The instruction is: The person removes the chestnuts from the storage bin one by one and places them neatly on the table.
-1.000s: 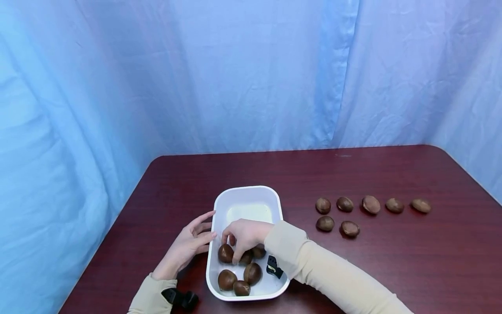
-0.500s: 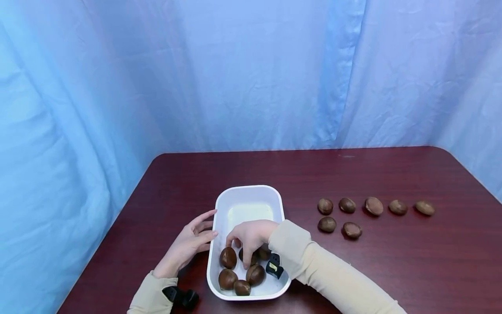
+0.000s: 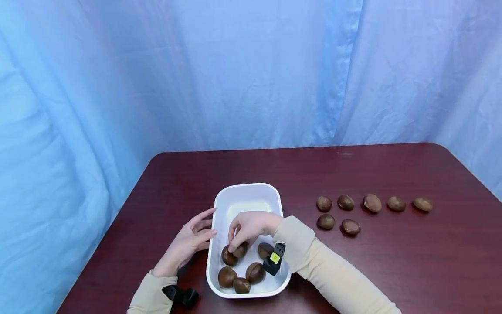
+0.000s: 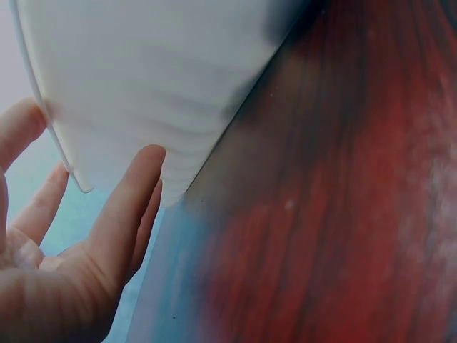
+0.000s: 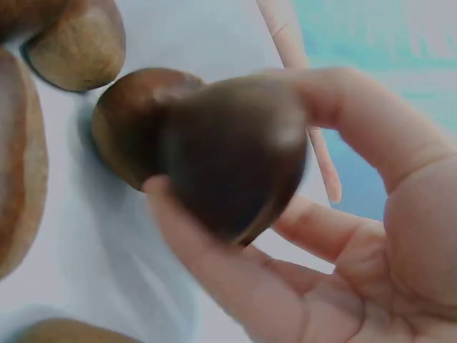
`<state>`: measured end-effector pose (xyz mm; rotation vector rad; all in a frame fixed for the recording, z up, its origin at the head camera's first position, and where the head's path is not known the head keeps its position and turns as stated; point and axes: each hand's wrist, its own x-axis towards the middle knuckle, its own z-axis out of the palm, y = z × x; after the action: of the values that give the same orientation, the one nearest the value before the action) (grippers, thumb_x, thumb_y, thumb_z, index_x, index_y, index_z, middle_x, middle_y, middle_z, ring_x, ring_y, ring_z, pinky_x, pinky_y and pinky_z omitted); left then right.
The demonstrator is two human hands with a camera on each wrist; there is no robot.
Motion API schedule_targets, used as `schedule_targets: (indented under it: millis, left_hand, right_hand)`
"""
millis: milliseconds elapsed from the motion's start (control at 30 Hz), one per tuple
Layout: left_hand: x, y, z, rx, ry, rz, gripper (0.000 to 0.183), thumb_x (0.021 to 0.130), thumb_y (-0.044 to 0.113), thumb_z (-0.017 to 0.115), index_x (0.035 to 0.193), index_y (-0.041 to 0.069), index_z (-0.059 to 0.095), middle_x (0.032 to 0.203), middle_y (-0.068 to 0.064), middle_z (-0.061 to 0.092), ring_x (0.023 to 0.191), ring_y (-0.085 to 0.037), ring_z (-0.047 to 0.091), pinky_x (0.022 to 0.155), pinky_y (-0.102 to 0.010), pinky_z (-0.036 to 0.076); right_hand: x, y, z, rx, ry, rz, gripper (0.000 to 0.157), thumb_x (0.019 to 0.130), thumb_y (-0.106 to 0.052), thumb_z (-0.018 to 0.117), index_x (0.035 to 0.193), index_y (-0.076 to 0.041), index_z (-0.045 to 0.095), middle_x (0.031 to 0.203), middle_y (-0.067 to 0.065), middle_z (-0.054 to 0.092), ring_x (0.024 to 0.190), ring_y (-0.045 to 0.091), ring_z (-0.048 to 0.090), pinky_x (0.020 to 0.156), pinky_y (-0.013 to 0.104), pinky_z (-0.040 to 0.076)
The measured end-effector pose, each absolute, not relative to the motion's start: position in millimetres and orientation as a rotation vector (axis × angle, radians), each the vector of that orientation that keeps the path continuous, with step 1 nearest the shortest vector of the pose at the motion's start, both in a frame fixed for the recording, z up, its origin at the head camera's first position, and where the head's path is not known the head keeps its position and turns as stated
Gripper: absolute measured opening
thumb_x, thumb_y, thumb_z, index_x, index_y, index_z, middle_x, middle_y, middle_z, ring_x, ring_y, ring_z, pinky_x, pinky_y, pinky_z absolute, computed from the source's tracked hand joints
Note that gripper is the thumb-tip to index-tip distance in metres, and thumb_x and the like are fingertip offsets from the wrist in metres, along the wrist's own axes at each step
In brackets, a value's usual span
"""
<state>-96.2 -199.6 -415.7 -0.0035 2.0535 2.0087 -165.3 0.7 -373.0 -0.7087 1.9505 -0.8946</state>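
Currently, a white tub sits between the hands, with six chestnuts in it, counting the one being held. The right hand pinches that held chestnut between thumb and fingers, low inside the tub. Just past its fingertips, on the left hand's side, lies another chestnut; whether the two touch I cannot tell. One more chestnut lies below the right wrist, partly hidden by the black wrist device, and a close cluster of three chestnuts lies nearer the person than the right hand. The stretch of tub floor beyond that hand is bare.

The right hand bends downward, its forearm in a pale sleeve crossing over the tub's right rim. The left hand grips nothing: its fingers are spread and extended, the tips resting at the tub's left rim and the thumb against the outer wall. To the right of the right hand, seven more chestnuts lie in two rows on the dark red table.
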Motion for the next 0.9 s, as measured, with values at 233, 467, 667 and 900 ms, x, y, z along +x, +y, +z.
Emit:
schedule_targets:
  millis: [233, 467, 667, 900]
  left_hand:
    - [-96.0, -199.5, -414.8, -0.016, 2.062, 2.008, 0.066, 0.091, 0.012, 0.062, 0.148, 0.008, 0.028, 0.135, -0.028, 0.041, 0.099, -0.014, 0.063, 0.08, -0.03, 0.055]
    - [-94.9, -199.3, -413.8, -0.017, 2.064, 1.996, 0.067, 0.091, 0.015, 0.063, 0.148, 0.009, 0.027, 0.136, -0.026, 0.041, 0.1, -0.013, 0.063, 0.081, -0.031, 0.055]
    - [-96.2, -197.6, -413.2, -0.046, 2.082, 1.98, 0.065, 0.092, 0.015, 0.062, 0.148, 0.01, 0.029, 0.135, -0.024, 0.043, 0.102, -0.016, 0.062, 0.081, -0.031, 0.055]
    - [-97.5, -197.8, -413.9, -0.041, 2.068, 1.998, 0.065, 0.091, 0.013, 0.062, 0.147, 0.009, 0.029, 0.135, -0.026, 0.043, 0.099, -0.015, 0.064, 0.081, -0.032, 0.055]
  right_hand:
    - [-163.1, -4.1, -370.0, -0.631, 1.901, -1.052, 0.01, 0.085, -0.011, 0.066, 0.084, -0.002, 0.065, 0.072, 0.0, 0.053, 0.059, 0.012, 0.053, 0.058, 0.031, 0.057]
    - [-163.6, -0.8, -350.7, -0.778, 1.922, -1.024, 0.009, 0.087, -0.013, 0.066, 0.085, -0.005, 0.065, 0.076, 0.002, 0.058, 0.066, 0.013, 0.055, 0.063, 0.035, 0.058]
    - [-167.8, 11.7, -317.6, -0.874, 1.948, -1.029, 0.011, 0.089, -0.018, 0.064, 0.092, -0.007, 0.066, 0.083, 0.004, 0.063, 0.074, 0.015, 0.061, 0.069, 0.042, 0.058]
    - [-168.2, 36.5, -302.6, -0.911, 1.977, -0.996, 0.01, 0.087, -0.016, 0.068, 0.089, -0.007, 0.065, 0.089, 0.004, 0.064, 0.074, 0.015, 0.061, 0.064, 0.038, 0.058]
